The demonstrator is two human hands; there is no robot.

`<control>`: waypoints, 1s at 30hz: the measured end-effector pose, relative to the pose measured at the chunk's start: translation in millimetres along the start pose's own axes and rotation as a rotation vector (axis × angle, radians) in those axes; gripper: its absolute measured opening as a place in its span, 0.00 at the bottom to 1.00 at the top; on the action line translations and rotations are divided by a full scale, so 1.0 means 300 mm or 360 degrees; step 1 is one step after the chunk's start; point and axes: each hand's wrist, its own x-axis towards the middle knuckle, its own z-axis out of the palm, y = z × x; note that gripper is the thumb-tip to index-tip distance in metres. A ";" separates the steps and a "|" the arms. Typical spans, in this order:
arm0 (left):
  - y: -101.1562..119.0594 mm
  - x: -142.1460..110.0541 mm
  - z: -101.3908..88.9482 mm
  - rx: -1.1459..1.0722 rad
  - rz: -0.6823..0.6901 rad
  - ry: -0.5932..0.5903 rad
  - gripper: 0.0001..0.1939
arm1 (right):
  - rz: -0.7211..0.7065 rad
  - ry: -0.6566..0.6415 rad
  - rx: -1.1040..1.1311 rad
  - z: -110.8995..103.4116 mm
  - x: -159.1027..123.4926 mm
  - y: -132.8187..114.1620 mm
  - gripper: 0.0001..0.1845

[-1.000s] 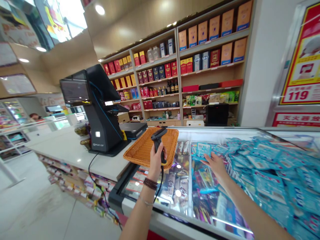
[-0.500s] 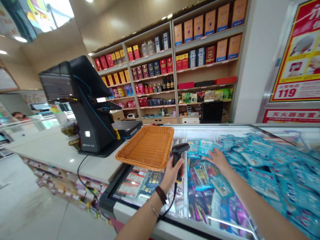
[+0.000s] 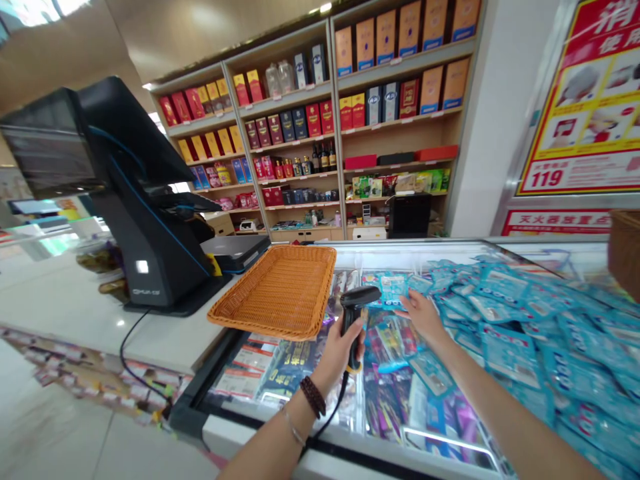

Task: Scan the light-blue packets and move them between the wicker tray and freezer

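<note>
Shop checkout, seen from a head-worn camera looking forward and down. Handheld barcode scanner [image 3: 350, 327]: black, with a yellow band at the foot of the grip, held upright in the left hand [image 3: 340, 357]. The fingers wrap closed around the grip, and the head of the scanner stands above the fist, over the glass top of a chest freezer [image 3: 280, 427]. The scanner is probably light and stiff, with a hard plastic body that would be safest held by the grip, as here, leaving the head free. A thin black cable [image 3: 327, 413] hangs from its foot and would need slack. The left forearm rises from the lower edge of the view, with a braided bracelet [image 3: 313, 397] at the wrist.

The right hand [image 3: 423, 317] reaches out flat, with the fingers open and slightly spread, just over blue foil packets [image 3: 510, 347]; contact cannot be told. These packets are soft, slippery and probably light, and would be best pinched at an edge.

An empty wicker tray [image 3: 265, 331] lies just left of the scanner. Beyond it stand a black point-of-sale terminal [image 3: 140, 220] and wooden shelves [image 3: 395, 133] of boxed goods.
</note>
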 end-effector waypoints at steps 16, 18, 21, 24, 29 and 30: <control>-0.011 0.136 0.105 -0.0134 0.0029 0.0069 0.29 | -0.0020 0.0197 -0.0070 -0.039 0.024 -0.024 0.25; -0.023 0.131 0.106 -0.0140 0.0013 0.0041 0.28 | -0.0020 0.0193 -0.0076 -0.046 0.022 -0.027 0.28; -0.027 0.112 0.097 -0.0123 -0.0021 0.0044 0.28 | -0.0005 0.0144 -0.0080 -0.040 0.017 -0.027 0.29; -0.020 0.102 0.093 -0.0106 -0.0047 0.0079 0.29 | 0.0006 0.0112 -0.0081 -0.030 0.014 -0.028 0.30; -0.026 0.108 0.100 -0.0089 -0.0036 0.0065 0.29 | -0.0002 0.0106 -0.0087 -0.032 0.012 -0.031 0.30; -0.028 0.109 0.101 -0.0086 -0.0027 0.0061 0.29 | -0.0007 0.0106 -0.0092 -0.034 0.012 -0.031 0.30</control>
